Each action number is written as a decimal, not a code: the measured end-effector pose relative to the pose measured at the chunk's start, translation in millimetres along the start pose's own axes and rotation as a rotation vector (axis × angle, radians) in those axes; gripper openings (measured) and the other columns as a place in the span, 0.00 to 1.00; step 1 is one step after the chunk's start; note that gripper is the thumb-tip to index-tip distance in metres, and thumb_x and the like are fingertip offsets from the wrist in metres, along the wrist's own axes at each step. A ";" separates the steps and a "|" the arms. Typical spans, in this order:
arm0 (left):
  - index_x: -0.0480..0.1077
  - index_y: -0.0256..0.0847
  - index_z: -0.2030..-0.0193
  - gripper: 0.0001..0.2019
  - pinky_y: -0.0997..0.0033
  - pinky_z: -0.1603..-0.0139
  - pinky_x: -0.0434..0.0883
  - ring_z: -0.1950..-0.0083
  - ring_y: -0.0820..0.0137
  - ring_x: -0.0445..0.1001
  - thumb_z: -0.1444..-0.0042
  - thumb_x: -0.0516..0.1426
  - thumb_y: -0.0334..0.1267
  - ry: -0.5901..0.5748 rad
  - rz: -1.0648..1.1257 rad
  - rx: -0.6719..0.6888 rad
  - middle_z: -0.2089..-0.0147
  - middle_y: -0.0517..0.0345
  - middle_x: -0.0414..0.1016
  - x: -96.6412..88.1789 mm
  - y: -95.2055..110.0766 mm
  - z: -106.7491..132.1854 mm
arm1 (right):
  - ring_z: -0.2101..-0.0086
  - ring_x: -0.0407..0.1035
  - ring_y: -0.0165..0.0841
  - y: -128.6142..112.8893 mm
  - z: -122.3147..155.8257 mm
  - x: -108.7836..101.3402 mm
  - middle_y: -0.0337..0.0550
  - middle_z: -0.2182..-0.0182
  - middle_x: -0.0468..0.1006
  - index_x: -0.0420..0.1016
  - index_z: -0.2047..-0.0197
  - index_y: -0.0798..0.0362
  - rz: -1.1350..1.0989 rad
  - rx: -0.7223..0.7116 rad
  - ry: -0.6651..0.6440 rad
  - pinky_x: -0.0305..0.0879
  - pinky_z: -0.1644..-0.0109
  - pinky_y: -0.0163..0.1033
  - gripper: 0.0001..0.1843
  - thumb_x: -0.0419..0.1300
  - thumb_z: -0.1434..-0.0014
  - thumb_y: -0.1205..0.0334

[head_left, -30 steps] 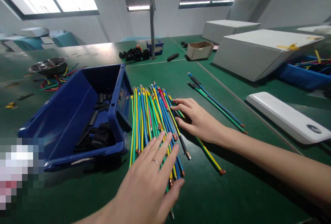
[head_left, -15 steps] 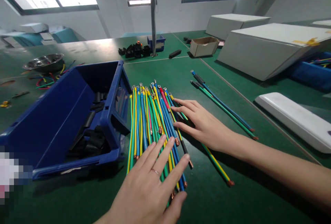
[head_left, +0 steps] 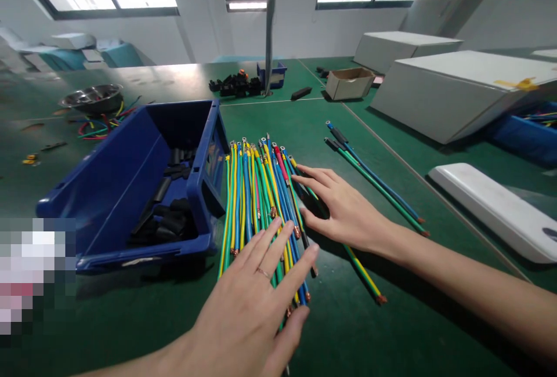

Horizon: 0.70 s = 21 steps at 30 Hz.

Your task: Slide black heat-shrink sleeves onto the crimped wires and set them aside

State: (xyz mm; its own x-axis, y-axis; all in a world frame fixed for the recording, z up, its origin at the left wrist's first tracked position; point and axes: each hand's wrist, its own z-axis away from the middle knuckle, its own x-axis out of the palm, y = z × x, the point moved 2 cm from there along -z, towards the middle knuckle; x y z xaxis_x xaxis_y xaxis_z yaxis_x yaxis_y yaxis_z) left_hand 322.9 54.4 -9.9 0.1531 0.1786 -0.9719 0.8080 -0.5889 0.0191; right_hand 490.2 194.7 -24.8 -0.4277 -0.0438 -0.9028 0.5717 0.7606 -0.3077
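A row of cut cables [head_left: 248, 191] in yellow-green, blue and red lies side by side on the green table, with ring lugs at the far ends and bare copper at several near ends. My left hand [head_left: 256, 290], a ring on one finger, rests flat with fingers spread over the near part of the row. Beside the row's right edge, my right hand [head_left: 339, 203] has its fingers apart, their tips at the outermost cables. Under that hand runs a separate yellow-green cable [head_left: 363, 275], partly hidden by the palm.
Left of the cables stands a blue bin [head_left: 204, 191] holding black sleeve pieces [head_left: 169, 220]. Two sleeved cables [head_left: 378, 185] lie to the right, near a white oblong device [head_left: 491, 211]. Farther back are a metal bowl [head_left: 93, 98], a small carton [head_left: 348, 84] and large white boxes [head_left: 435, 93].
The view has shifted slightly, so the table's contents appear a little farther right at the left side. Both hands keep nearly the same pose over and beside the cables.
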 end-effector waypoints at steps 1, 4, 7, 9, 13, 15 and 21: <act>0.64 0.41 0.32 0.29 0.45 0.41 0.74 0.29 0.48 0.60 0.41 0.56 0.37 0.003 0.005 0.008 0.30 0.38 0.60 1.0 -0.4 0.2 | 0.36 0.58 0.42 0.3 0.2 0.0 0.54 0.34 0.63 0.66 0.35 0.59 -0.005 0.004 0.012 0.58 0.32 0.52 0.31 0.58 0.40 0.58; 0.65 0.46 0.33 0.25 0.51 0.37 0.72 0.28 0.55 0.60 0.38 0.54 0.38 0.006 0.025 0.049 0.29 0.51 0.61 4.5 -2.4 -0.4 | 0.36 0.57 0.41 0.8 0.8 0.2 0.54 0.33 0.62 0.65 0.35 0.59 -0.028 0.008 0.016 0.58 0.32 0.52 0.30 0.57 0.39 0.59; 0.66 0.44 0.34 0.23 0.57 0.35 0.71 0.29 0.60 0.62 0.34 0.51 0.43 0.016 0.044 0.060 0.30 0.53 0.63 7.0 -4.9 -1.5 | 0.35 0.57 0.40 1.4 0.9 -0.3 0.55 0.34 0.62 0.64 0.34 0.60 -0.076 0.018 0.017 0.56 0.31 0.52 0.30 0.56 0.39 0.62; 0.67 0.43 0.35 0.23 0.57 0.35 0.71 0.29 0.60 0.63 0.34 0.51 0.45 0.028 0.058 0.059 0.31 0.52 0.64 8.1 -5.6 -1.3 | 0.36 0.58 0.40 2.3 1.1 -1.1 0.55 0.35 0.64 0.66 0.37 0.59 -0.112 0.046 0.028 0.57 0.31 0.51 0.27 0.56 0.38 0.63; 0.67 0.43 0.36 0.22 0.56 0.36 0.72 0.30 0.59 0.64 0.33 0.51 0.46 0.047 0.091 0.054 0.31 0.51 0.65 11.0 -5.2 1.6 | 0.39 0.62 0.38 4.2 1.7 -2.5 0.53 0.39 0.68 0.72 0.47 0.55 -0.148 0.073 0.057 0.62 0.35 0.49 0.16 0.58 0.37 0.62; 0.66 0.44 0.35 0.22 0.55 0.35 0.71 0.29 0.59 0.62 0.33 0.51 0.46 0.055 0.108 0.045 0.30 0.50 0.63 13.0 -5.9 2.5 | 0.41 0.64 0.39 4.5 1.6 -2.8 0.52 0.40 0.69 0.73 0.51 0.54 -0.146 0.060 0.074 0.64 0.37 0.49 0.12 0.59 0.37 0.61; 0.66 0.45 0.35 0.23 0.55 0.36 0.70 0.29 0.58 0.62 0.34 0.51 0.47 0.053 0.074 0.040 0.30 0.47 0.64 18.1 -5.0 -0.4 | 0.46 0.65 0.40 3.1 -0.5 -1.0 0.52 0.47 0.72 0.71 0.49 0.56 -0.060 0.004 0.081 0.67 0.42 0.49 0.13 0.57 0.33 0.58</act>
State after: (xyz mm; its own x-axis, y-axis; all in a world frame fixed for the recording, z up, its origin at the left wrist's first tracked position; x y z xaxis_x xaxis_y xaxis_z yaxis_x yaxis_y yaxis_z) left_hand 321.8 60.9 -27.5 0.2422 0.1743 -0.9544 0.7702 -0.6328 0.0799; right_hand 492.0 197.5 -24.7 -0.5167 -0.0367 -0.8554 0.5457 0.7557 -0.3621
